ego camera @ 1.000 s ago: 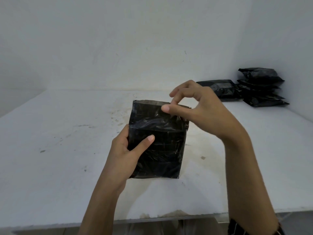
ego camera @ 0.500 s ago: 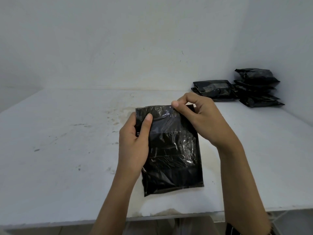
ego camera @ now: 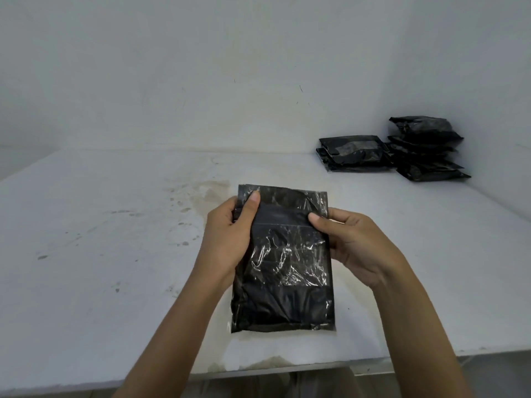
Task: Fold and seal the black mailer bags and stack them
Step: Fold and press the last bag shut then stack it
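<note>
A glossy black mailer bag lies flat and lengthwise on the white table in front of me, its top flap pointing away. My left hand grips its upper left edge, thumb on top near the flap. My right hand holds the upper right edge, thumb pressed on the bag's face and fingers underneath. Two stacks of black mailer bags sit at the far right corner: a low stack and a taller stack beside it.
White walls close off the table at the back and on the right. The table's front edge runs just below the bag. Brownish stains mark the surface beyond the bag.
The bag went from upright and tilted to lying flat and straight on the table. My right hand moved from pinching the top flap to gripping the right edge; my left hand slid up the left edge.
</note>
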Available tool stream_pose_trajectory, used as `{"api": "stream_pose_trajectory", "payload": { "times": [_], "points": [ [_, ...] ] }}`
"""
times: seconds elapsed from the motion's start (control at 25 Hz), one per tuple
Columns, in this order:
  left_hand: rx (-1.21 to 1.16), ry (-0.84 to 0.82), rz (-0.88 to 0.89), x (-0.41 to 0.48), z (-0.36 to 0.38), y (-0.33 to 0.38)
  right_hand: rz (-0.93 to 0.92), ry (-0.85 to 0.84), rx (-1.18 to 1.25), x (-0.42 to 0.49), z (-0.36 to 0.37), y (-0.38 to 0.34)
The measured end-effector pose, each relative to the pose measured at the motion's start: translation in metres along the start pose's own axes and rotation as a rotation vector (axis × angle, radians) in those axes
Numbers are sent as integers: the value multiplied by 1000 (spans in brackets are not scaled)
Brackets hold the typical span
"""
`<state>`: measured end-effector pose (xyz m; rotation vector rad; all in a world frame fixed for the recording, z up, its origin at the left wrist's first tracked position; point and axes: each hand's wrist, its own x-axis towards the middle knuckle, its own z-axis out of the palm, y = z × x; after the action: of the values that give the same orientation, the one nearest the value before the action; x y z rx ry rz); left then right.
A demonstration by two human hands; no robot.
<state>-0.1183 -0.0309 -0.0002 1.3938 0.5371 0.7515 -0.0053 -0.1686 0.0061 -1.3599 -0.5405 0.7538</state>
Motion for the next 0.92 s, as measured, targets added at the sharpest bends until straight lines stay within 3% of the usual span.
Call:
{"api": "stream_pose_trajectory", "payload": {
  "times": [0.12, 0.28, 0.4, 0.52, 0.92],
  "points": [
    [37, -200, -202, 14, -6, -9, 78, 36, -58, 13, -13, 7],
    [75, -325, -334, 34, -14, -19, 201, -119, -52, 26, -30, 5],
    [225, -346, -246, 44, -17, -22, 218, -113, -129, 35, -40, 11],
    [388, -396, -116, 48, -24, -25, 83, -95, -317, 39, -48, 18],
    [551, -645, 31, 51, -31, -37, -89, -186, -527, 39, -54, 34]
  ]
}}
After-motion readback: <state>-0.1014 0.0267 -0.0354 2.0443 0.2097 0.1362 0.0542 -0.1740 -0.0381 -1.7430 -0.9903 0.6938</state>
